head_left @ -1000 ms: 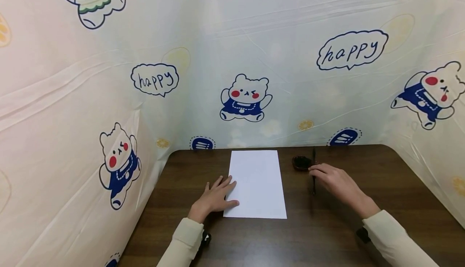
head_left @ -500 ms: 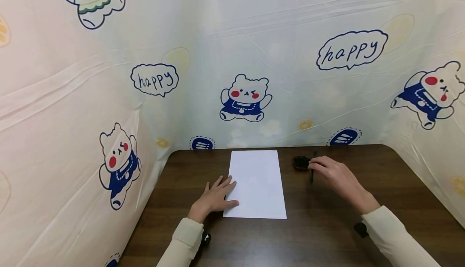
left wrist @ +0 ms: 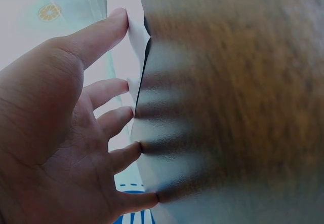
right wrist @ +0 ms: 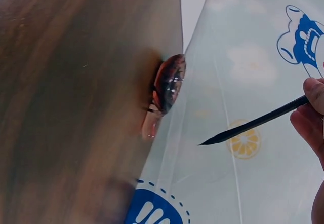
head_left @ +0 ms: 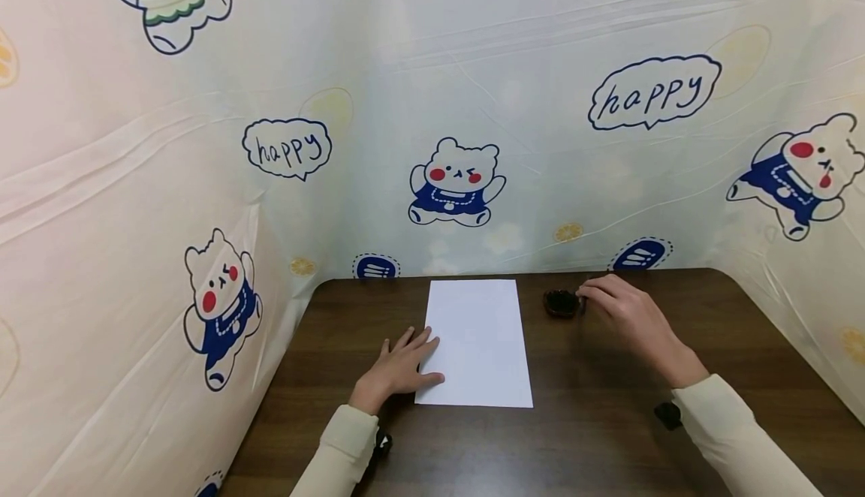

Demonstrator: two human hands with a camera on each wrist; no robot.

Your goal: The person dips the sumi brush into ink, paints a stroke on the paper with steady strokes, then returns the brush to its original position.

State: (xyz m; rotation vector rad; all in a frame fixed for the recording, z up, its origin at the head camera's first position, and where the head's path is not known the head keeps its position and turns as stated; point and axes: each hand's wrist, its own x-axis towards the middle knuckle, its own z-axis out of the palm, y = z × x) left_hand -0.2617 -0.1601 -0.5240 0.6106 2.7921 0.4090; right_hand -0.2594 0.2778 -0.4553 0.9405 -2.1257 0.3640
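Right fingers (right wrist: 315, 93) and pinched brush (right wrist: 258, 122) have shifted, apart from table edge (right wrist: 177, 21).

I am resting my left hand (head_left: 397, 368) at the left edge of the paper (head_left: 476, 347), spreading its fingers (left wrist: 115, 122) wide and arching the palm above the fingertips. The thumb (left wrist: 98, 37) and the index finger (left wrist: 107, 90) are touching down just inside that edge, while the ring and little fingers are lying outside it. My left forearm (head_left: 338, 444) is slanting in from below the paper's left side. To the right of the paper, apart from it, my right hand (head_left: 628, 317) is hovering, its bent fingers forming a narrow pinch. My right forearm (head_left: 736, 437) is angling in from the paper's lower right.
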